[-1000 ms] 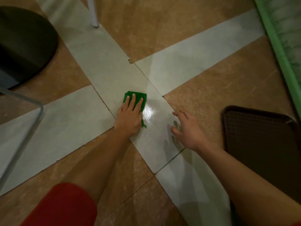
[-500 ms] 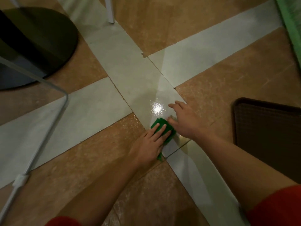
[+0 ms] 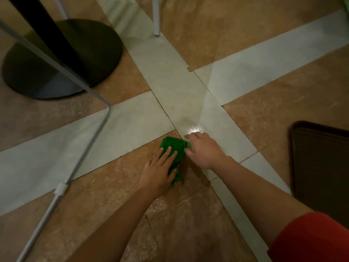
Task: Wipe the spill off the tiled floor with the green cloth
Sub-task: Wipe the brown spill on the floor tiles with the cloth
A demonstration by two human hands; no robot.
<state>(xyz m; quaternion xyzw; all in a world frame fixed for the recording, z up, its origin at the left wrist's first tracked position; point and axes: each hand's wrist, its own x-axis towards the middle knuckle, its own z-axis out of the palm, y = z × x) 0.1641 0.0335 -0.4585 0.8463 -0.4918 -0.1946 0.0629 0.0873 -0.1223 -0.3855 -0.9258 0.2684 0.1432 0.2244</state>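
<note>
— Where did the green cloth (image 3: pixel 172 148) lie?
— Bunched on the tiled floor (image 3: pixel 245 76), on a brown tile beside the crossing of the pale strips, a little toward 6 o'clock from the middle of the view.
— And the left hand (image 3: pixel 157 172)?
— Flat on top of it, fingers straight and slightly spread, pressing down without gripping.
— The right hand (image 3: pixel 204 152)?
— Just beside the cloth at its 3 o'clock, palm down, fingers loosely bent and apart, with nothing in them. Whether the thumb touched the cloth, I could not tell.
— The spill (image 3: pixel 195 128)?
— It showed as a wet shine at 1 o'clock from the cloth, just past the right fingertips.
— What else?
— A dark tray (image 3: pixel 321 167) was at 3 o'clock, a black round base (image 3: pixel 98 50) at 10 o'clock with a metal frame (image 3: pixel 86 148) crossing it, and a red sleeve (image 3: pixel 311 239) at 5 o'clock.
</note>
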